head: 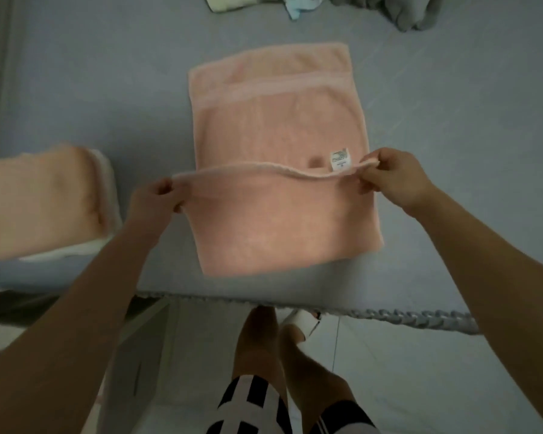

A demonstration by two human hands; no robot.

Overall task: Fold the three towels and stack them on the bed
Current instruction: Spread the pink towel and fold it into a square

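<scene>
Two pink terry towels show in full: one large pink towel (279, 126) spread on the bed, and one folded pink towel (41, 198) lying on a folded white towel (107, 195), making three towels. Two bare hands, the left hand (157, 198) and the right hand (395, 177). One white care label (340, 159).

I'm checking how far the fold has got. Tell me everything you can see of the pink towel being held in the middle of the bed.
The pink towel looks like soft terry cloth with a woven band across its far end. It lies flat on the grey-blue bed, already doubled lengthwise by the look of its layered far edge. Its near part is lifted: the left hand and right hand each pinch a corner of the raised edge, which sags slightly between them. A small white label shows near the right grip.
</scene>
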